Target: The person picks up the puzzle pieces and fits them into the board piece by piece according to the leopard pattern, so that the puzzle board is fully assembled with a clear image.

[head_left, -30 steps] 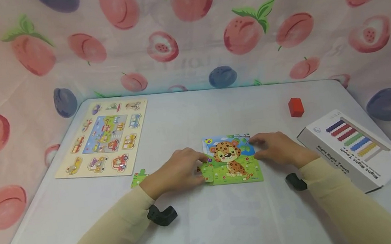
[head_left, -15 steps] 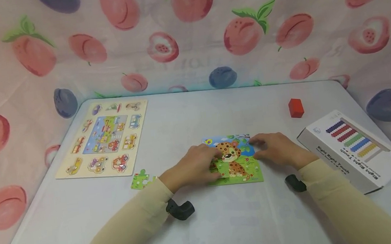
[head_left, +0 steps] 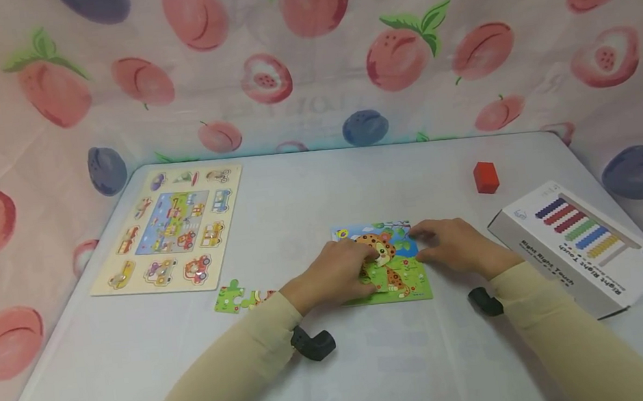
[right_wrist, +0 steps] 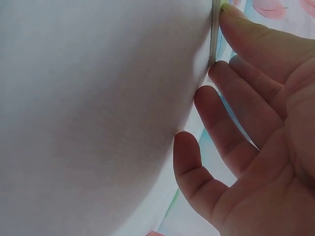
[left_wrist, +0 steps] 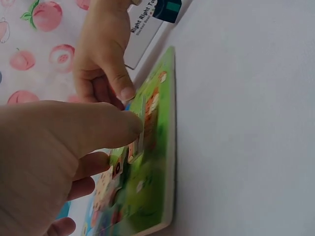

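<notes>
The jigsaw board [head_left: 412, 276] with a leopard on green grass lies flat on the table. My left hand [head_left: 335, 274] is over its left half, pinching a small jigsaw piece [left_wrist: 137, 146] between thumb and fingers, tilted close over the board in the left wrist view; the hand covers most of the piece from above. My right hand [head_left: 452, 245] holds the board's right edge, thumb [right_wrist: 246, 29] on the rim and bent fingers [right_wrist: 229, 98] along its side. Loose green jigsaw pieces [head_left: 228, 298] lie left of the board, partly behind the left sleeve.
A wooden vehicle puzzle [head_left: 159, 276] lies at the left. A red block [head_left: 486, 178] stands at the back right, and a white toy box [head_left: 582, 251] lies beside the right forearm. A fruit-print cloth [head_left: 307, 65] rises behind the table.
My left hand has moved right from the board's left edge to over the leopard, carrying the piece. More of the loose pieces shows behind the sleeve. The right hand stays put.
</notes>
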Motion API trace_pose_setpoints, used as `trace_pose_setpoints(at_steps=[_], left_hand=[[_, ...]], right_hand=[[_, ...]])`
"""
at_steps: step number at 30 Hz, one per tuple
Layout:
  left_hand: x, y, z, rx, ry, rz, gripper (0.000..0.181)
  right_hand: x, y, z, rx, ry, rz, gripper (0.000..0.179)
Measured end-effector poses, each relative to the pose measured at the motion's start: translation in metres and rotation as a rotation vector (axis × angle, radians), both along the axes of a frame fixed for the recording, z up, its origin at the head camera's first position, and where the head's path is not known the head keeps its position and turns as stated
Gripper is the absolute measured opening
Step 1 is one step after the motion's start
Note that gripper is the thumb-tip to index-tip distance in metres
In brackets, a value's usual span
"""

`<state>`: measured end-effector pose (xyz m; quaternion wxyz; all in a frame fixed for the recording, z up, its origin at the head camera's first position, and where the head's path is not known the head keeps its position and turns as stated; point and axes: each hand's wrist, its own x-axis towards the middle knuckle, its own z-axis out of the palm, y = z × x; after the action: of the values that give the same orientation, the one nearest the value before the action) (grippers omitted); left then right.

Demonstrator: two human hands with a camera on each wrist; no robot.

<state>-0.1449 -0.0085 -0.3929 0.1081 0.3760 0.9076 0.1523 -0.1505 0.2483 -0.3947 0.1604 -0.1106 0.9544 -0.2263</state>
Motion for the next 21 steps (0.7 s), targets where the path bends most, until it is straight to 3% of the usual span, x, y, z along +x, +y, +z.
trace_pose_setpoints(at_steps=[21], left_hand=[[0.002,0.025,-0.009,0.015,0.040,-0.010,0.055]], right_hand=[[0.001,0.000,0.001,-0.009,0.039,0.024,0.050]])
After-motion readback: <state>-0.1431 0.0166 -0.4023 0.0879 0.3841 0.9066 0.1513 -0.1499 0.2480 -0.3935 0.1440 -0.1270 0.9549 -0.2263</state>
